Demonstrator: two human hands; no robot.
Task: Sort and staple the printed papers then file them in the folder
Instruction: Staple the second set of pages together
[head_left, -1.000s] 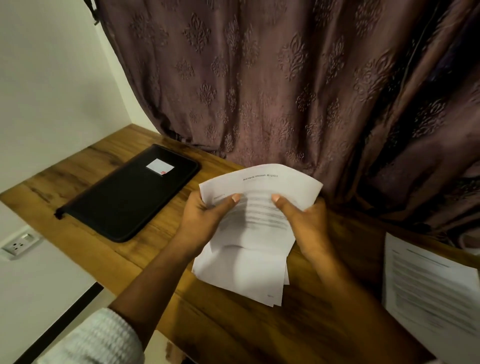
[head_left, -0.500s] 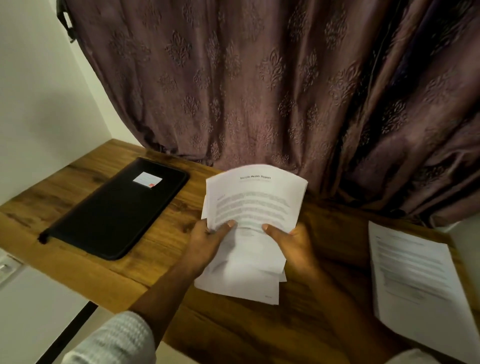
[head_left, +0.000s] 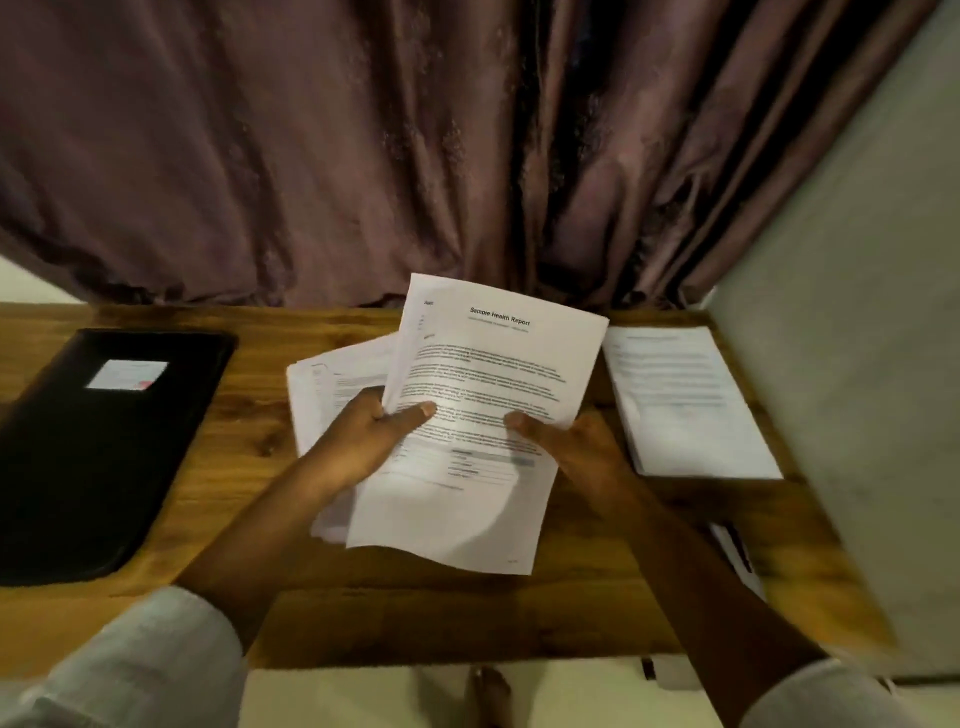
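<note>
Left hand (head_left: 363, 441) and right hand (head_left: 576, 447) both gripping papers (head_left: 483, 415), thumbs on top. Forearms angled inward over desk (head_left: 249, 415). Folder (head_left: 104, 441) off left.

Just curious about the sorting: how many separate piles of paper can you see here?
3: the Health Report sheets held by both hands, a fanned stack behind them in the left hand, and a pile lying at right. Others may be hidden.

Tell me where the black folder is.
In the head view, the black folder lies closed on the desk's left side, left of the left hand.
</note>
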